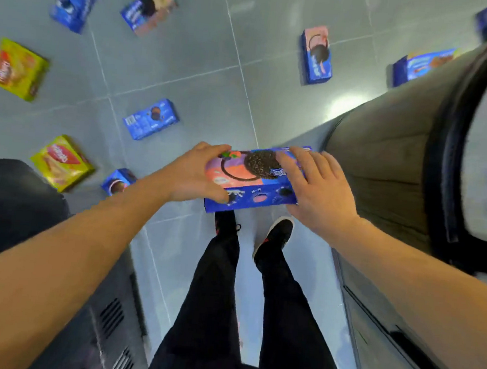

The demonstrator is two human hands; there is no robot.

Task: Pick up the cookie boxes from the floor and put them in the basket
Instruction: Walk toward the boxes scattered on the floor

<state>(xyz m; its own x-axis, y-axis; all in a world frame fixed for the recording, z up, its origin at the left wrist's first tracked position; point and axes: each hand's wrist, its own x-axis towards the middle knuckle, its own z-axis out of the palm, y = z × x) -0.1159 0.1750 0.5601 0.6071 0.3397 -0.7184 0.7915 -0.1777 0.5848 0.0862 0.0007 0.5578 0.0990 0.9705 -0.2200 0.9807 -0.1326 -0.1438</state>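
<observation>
A: How far along does this look?

B: Early, I'd judge. One cookie box point(252, 177) is off the floor point(188, 60), gripped between both hands at the centre of the frame. The left hand point(191, 175) clamps its left end, thumb underneath; the right hand point(314, 188) wraps its right end, fingers over the top.

A: And the basket?

B: The basket point(392, 169) fills the right side of the frame, dark wall and black rim. Its inside looks pale and blurred, so I cannot tell whether anything is in it yet.

A: What is left?

B: Plenty. A blue box point(151, 118) lies at centre left, two yellow boxes point(17, 68) at the left edge, more blue ones across the top and upper right.

A: Which way does the held one point?

B: Its long axis runs left to right across the frame, roughly level, printed face up toward the camera, right end just beside the basket wall.
</observation>
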